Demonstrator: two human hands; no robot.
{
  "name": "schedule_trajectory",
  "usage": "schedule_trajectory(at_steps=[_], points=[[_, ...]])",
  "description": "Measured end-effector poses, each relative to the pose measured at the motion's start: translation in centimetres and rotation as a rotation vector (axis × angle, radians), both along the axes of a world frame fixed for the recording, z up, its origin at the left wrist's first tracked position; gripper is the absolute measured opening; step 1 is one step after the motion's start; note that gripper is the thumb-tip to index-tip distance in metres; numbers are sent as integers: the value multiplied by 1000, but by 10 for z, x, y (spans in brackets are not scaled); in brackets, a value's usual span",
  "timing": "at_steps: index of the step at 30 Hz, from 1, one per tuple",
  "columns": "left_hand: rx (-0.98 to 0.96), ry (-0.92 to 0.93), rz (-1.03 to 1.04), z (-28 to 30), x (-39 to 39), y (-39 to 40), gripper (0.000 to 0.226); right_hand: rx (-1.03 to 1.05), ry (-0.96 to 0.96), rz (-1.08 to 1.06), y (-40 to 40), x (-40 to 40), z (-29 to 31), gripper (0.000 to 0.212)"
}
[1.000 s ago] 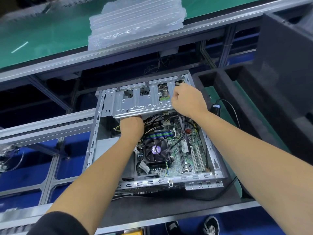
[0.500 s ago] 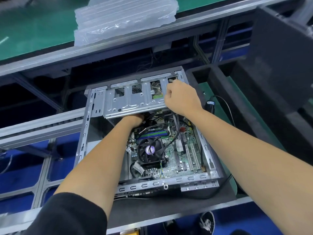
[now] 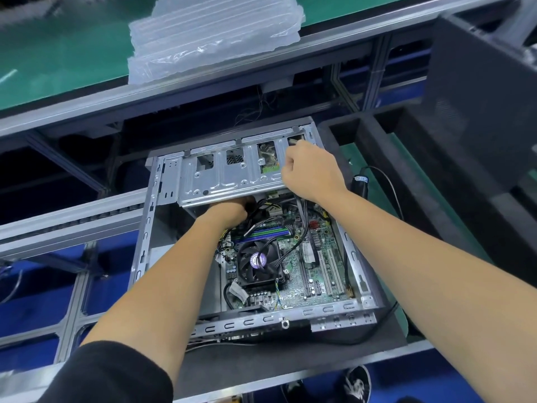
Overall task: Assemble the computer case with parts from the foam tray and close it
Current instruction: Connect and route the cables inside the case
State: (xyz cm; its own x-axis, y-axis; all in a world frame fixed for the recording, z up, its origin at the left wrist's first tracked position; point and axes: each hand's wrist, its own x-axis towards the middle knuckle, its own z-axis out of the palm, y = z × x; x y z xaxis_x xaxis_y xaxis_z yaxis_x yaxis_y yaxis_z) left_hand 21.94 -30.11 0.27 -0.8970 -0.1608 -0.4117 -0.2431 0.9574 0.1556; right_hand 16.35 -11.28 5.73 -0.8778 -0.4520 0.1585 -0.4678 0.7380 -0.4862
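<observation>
1. Green conveyor belting runs across the back of the workstation, carrying a stack of clear air-cushion packaging (image 3: 215, 33); below it, an aluminium-framed desk (image 3: 72, 216) holds black foam on which the computer case (image 3: 151, 216) lies on its side, open face up.
2. Inside the case, the motherboard (image 3: 316, 257) with its black CPU fan (image 3: 260, 263) is exposed, with loose cables crossing it. A silver drive cage (image 3: 220, 181) spans the far end.
3. The left hand (image 3: 232, 206) reaches under the near edge of the drive cage; its fingers are hidden, so I cannot tell whether they grip anything.
4. The right hand (image 3: 309, 170) sits on the cage's right end, fingers curled over the metal near a cut-out, apparently gripping it.
5. Handling judgement: the cage is stiff stamped sheet steel, probably light but with thin, possibly sharp edges. Take it by the folded rims at both ends rather than the cut-outs.
6. The board beneath is fragile, and cables could get pinched under the cage, so lower it squarely and gently.
7. The foam tray (image 3: 366, 135) to the right looks soft and yielding; a dark panel (image 3: 479, 91), perhaps the case's cover, stands beyond it.
</observation>
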Motion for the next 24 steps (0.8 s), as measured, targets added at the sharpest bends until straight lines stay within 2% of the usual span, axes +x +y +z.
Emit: schedule_trajectory(at_steps=[9,13,24], points=[[-171,69,-171,-9,-3,3,48,14,16,4,0,1,1,20],[-259,85,-230,-11,-5,6,40,20,10,5,0,1,1,20],[-180,27,-180,-10,-9,8,40,28,16,5,0,2,1,18]])
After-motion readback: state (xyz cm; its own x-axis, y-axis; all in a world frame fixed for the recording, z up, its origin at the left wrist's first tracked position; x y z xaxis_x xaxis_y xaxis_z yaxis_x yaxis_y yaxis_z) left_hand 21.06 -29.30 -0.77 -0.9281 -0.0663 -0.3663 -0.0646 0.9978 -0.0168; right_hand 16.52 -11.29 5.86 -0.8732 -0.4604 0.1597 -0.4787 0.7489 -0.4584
